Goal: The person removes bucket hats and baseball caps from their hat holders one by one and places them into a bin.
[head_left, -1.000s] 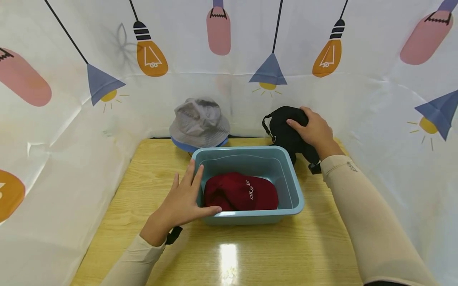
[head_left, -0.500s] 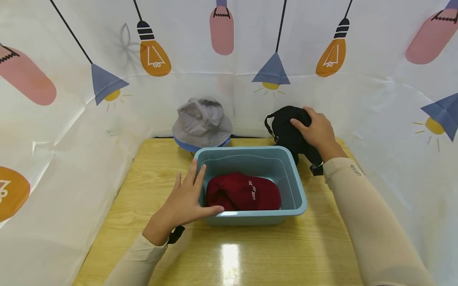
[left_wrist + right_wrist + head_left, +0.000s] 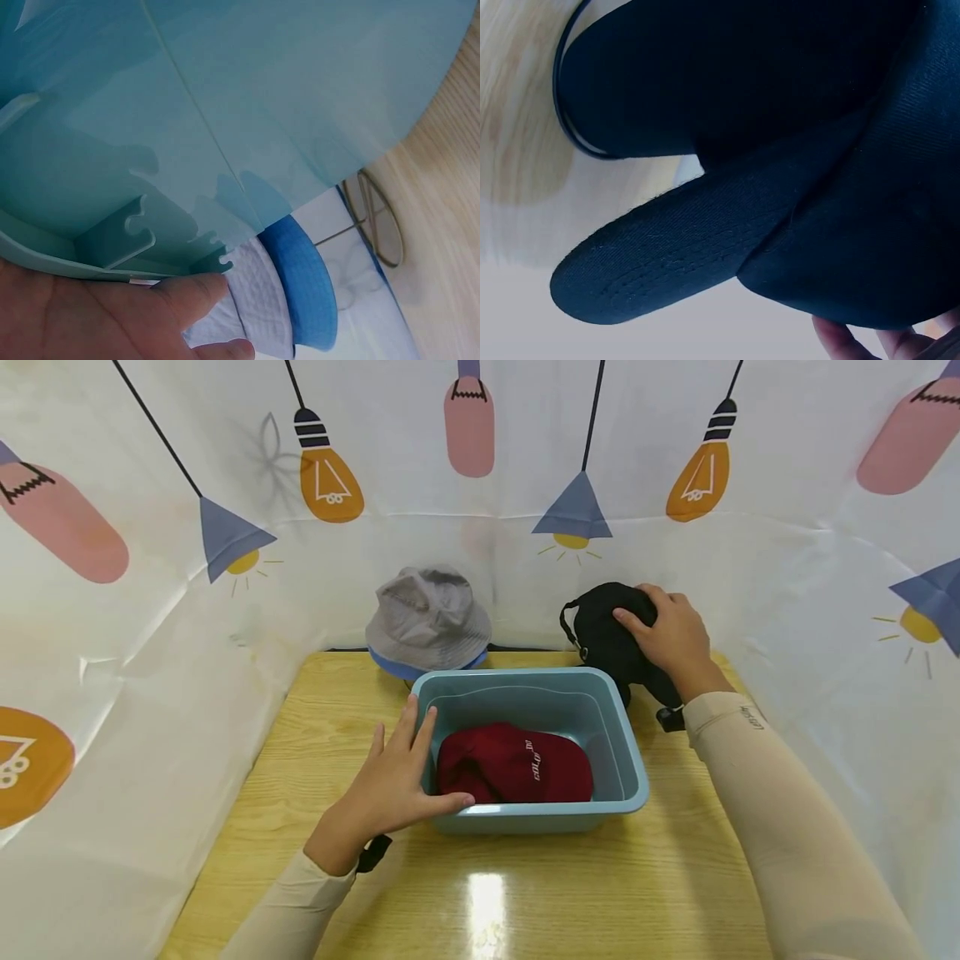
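Note:
My left hand (image 3: 390, 777) rests with spread, straight fingers on the left end of a pale blue plastic bin (image 3: 525, 821), its thumb lying along the front rim. Inside the bin lies a dark red baseball cap (image 3: 517, 764) with white lettering. From the left wrist, the bin's outer underside (image 3: 240, 97) fills most of the view. At the back right, my right hand (image 3: 671, 635) grips the crown of a black baseball cap (image 3: 603, 627), thumb on its near side. In the right wrist view, fingertips (image 3: 836, 337) curl at the edge of the black cap (image 3: 667, 240).
Behind the bin, a grey bucket hat (image 3: 427, 618) sits over a blue hat (image 3: 393, 665). A bent wire piece (image 3: 379, 221) shows beside these hats in the left wrist view. The wooden table (image 3: 600, 893) runs back to a white printed curtain (image 3: 330, 577).
The head view has shifted so that everything appears slightly farther right. Both hands keep their places on the bin and the black cap.

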The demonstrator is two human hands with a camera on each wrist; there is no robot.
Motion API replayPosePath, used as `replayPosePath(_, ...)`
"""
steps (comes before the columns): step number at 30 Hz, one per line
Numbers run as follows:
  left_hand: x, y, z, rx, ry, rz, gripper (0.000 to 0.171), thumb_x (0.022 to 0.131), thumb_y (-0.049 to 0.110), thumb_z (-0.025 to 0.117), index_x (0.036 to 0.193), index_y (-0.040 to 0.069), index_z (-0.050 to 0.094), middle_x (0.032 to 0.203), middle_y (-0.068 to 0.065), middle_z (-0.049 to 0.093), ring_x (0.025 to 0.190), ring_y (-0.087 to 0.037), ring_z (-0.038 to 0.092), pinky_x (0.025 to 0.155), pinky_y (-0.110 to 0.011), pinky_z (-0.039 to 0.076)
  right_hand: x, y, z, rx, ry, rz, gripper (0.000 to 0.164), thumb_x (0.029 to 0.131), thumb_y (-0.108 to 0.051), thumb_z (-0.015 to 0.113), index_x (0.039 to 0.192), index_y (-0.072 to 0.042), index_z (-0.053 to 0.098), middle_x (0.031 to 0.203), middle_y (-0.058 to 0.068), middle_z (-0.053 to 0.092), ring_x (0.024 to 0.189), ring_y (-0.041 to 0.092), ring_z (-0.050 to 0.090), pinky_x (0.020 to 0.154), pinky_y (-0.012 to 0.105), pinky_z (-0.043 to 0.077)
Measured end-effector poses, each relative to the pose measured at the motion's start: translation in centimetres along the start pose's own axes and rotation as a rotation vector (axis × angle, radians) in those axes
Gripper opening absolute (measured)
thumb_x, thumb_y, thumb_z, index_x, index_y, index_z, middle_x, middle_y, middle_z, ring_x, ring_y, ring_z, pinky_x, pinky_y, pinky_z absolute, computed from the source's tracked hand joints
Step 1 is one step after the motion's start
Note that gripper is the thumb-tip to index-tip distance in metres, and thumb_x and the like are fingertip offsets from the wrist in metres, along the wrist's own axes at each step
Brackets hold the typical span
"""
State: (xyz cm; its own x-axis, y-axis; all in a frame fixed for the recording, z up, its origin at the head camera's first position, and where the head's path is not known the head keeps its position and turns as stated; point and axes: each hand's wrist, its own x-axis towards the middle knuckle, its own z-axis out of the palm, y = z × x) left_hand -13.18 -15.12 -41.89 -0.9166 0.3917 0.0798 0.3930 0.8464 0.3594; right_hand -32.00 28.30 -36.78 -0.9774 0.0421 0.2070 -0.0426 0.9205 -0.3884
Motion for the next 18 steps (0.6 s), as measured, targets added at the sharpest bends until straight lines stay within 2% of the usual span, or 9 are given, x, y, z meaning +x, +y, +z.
replayPosePath(6, 0.1, 0.0, 0.0, 0.004, -0.001, 0.002, 0.133, 0.074, 0.096, 0.052, 0.168, 0.016, 0.002, 0.174, -0.017, -0.006, 0.157, -0.036, 0.024, 0.123, -0.070, 0.002, 0.1, 0.1, -0.3, -0.039, 0.014, 0.023, 0.088, 0.092, -0.085, 0.037, 0.162, -0.033, 0.033, 0.151, 0.031, 0.041, 0.129, 0.056, 0.048, 0.095, 0.076, 0.043)
replayPosePath(18, 0.0, 0.0, -0.1, 0.003, -0.001, 0.004, 0.133, 0.075, 0.096, 0.052, 0.168, 0.016, 0.003, 0.174, -0.016, -0.006, 0.158, -0.036, 0.022, 0.124, -0.070, 0.001, 0.2, -0.4, -1.1, -0.056, 0.063, 0.006, 0.081, 0.096, -0.081, 0.034, 0.160, -0.032, 0.039, 0.149, 0.032, 0.042, 0.129, 0.057, 0.046, 0.092, 0.076, 0.045)
